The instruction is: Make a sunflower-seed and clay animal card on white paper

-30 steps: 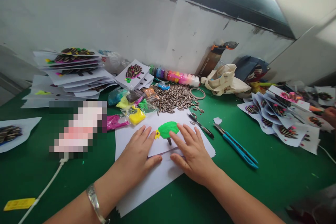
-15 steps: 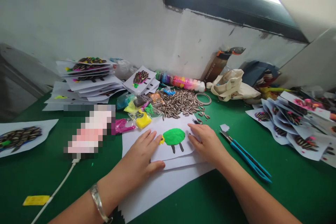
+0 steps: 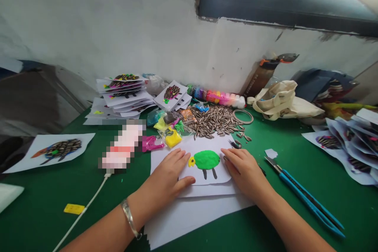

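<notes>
"Our grip?"

"Left hand (image 3: 168,175): spread wide. Right hand (image 3: 248,169): narrower; pinching or not, we cannot tell. Card (image 3: 226,175): between them."

"Handling?"

"We best steady edges lightly, sparing the clay (image 3: 208,159). Seeds (image 3: 212,120): beyond."

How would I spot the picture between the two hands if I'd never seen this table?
On the green table, look between the left hand and right hand. The small white picture there shows a yellow-headed animal. Its body is plain, smooth green, unlike the seed-covered ones in the pictures stacked behind.
</notes>
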Demonstrator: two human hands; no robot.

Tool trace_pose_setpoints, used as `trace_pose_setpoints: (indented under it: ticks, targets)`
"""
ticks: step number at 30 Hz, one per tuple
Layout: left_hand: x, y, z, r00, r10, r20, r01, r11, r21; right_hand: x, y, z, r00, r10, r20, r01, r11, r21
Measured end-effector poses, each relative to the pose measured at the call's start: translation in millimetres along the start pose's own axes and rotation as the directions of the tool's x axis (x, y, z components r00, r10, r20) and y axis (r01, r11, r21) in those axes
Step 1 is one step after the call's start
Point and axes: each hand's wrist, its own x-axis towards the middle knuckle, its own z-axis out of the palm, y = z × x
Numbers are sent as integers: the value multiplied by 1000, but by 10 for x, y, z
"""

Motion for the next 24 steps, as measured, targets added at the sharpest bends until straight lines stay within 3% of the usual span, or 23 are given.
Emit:
trace_pose_setpoints:
  ticks: [11, 15, 18, 20, 24]
  targets:
    - [-83, 145, 30, 997, 73, -11, -71, 988, 138, -49, 106, 70, 998, -65, -3, 65, 997, -31]
    - [-83, 88, 103, 979, 131, -154, -113, 986, 120, -74, 129, 100, 998, -66, -3, 66, 997, -35]
    - [-71, 1, 58, 932, 178, -315, -134, 979, 156, -70, 131, 103, 998, -68, 0, 68, 997, -32]
    - [-66, -106, -37, 901, 144, -410, -63, 977, 204, -61, 128, 98, 998, -70, -2, 70, 997, -22]
    - [-77, -398, -231, 862, -107, -495, 246, 942, 226, -48, 114, 79, 997, -73, 0, 73, 997, -2]
